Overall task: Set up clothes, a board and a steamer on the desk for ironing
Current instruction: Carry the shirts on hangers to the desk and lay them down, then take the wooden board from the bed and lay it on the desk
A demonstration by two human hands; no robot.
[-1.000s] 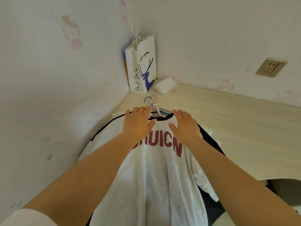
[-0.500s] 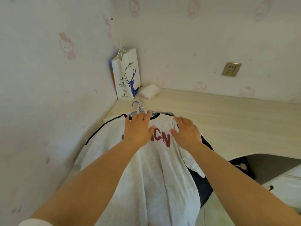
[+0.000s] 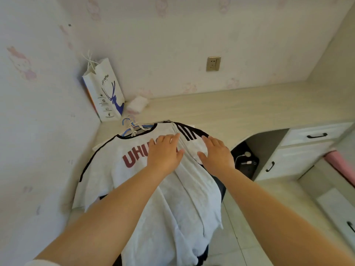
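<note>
A white T-shirt [image 3: 134,181] with red letters and black trim lies spread on the left end of the pale wooden desk [image 3: 230,112], over darker clothes, its lower part hanging off the front edge. Blue and white hangers [image 3: 130,127] stick out at its collar. My left hand [image 3: 165,152] rests flat on the chest print, fingers apart. My right hand [image 3: 217,154] lies flat on the shirt's right shoulder, beside the black stripes. Neither hand holds anything. No board or steamer shows.
A white paper bag [image 3: 104,91] with a blue deer stands in the desk's corner, a small white packet [image 3: 137,105] beside it. A wall socket [image 3: 213,63] sits above the desk. White drawers [image 3: 299,150] stand at the right, a dark object with cables [image 3: 245,162] below the desk.
Both hands have slid rightward across the shirt, uncovering the first red letters. My view has swung right, bringing the drawers and the space under the desk into sight.
</note>
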